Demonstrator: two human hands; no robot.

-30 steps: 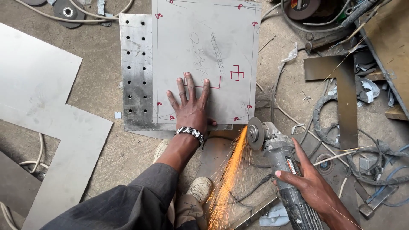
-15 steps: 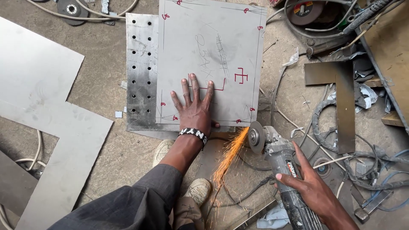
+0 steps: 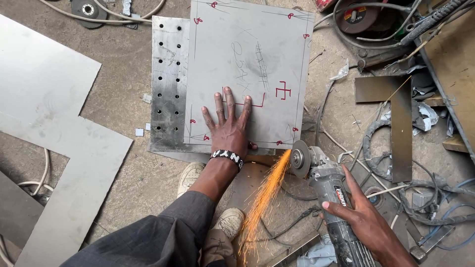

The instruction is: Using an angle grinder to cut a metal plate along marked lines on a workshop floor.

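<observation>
The square grey metal sheet at upper centre carries red corner marks and a red symbol. The long perforated steel strip shows rows of dark holes. The black-and-white beaded bracelet is banded. The grey angle grinder at lower right throws orange sparks.

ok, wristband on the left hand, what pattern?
Black and white beaded bands on the wristband, left hand flat on the sheet. Head view.

The concrete floor carries a perforated plate. Left of the plate lie large steel sheets; right of it, a steel square and tangled cables.
</observation>
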